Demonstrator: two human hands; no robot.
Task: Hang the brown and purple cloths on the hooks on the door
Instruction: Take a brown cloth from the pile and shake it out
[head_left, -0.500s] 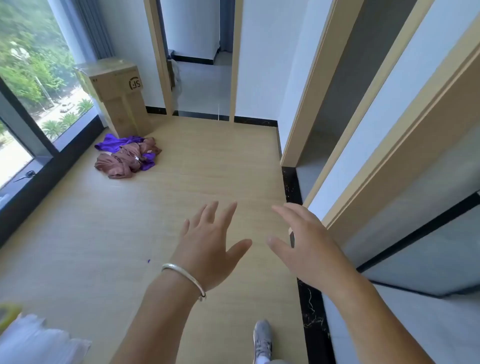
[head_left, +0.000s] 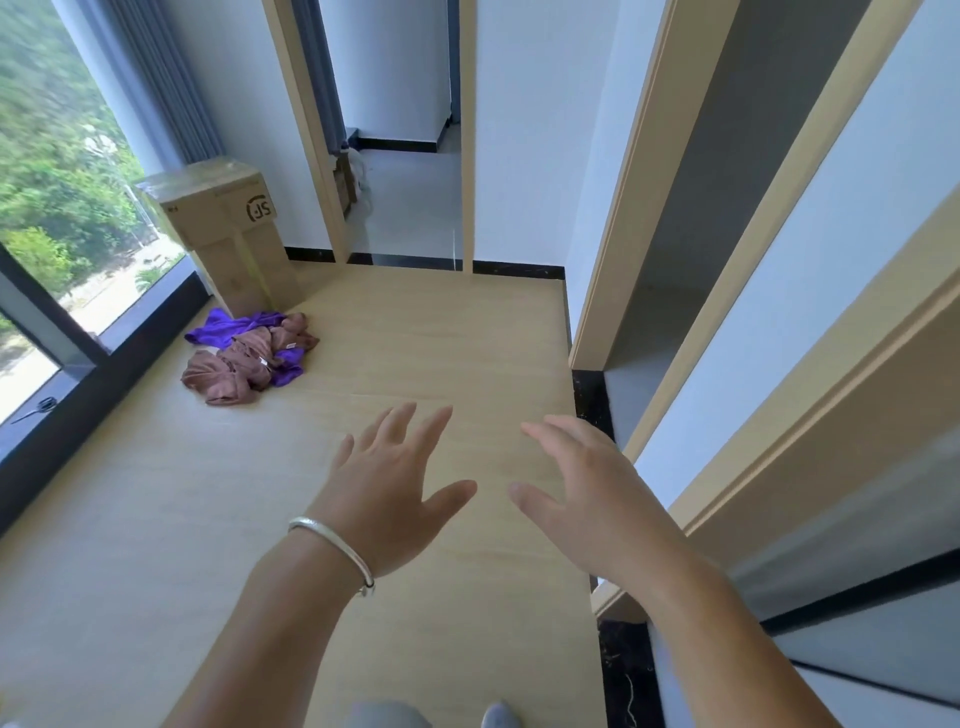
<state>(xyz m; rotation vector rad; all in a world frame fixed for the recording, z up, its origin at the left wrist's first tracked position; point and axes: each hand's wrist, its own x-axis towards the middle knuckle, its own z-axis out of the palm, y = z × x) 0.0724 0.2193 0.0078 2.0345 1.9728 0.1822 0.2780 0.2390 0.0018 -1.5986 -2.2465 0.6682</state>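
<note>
While crumpled together on the floor (head_left: 156, 519), brown cloth (head_left: 228, 370) overlapping purple cloth (head_left: 228, 328). Left hand (head_left: 387, 499), right hand (head_left: 592, 499): fingers spread wide, holding nothing.

A cardboard box (head_left: 223, 234) stands upright at 10 o'clock, beside the window (head_left: 57, 208) and grey curtain (head_left: 166, 78). Scissors (head_left: 35, 409) lie on the dark sill at 9 o'clock. The floor (head_left: 415, 338) is light wood.
</note>
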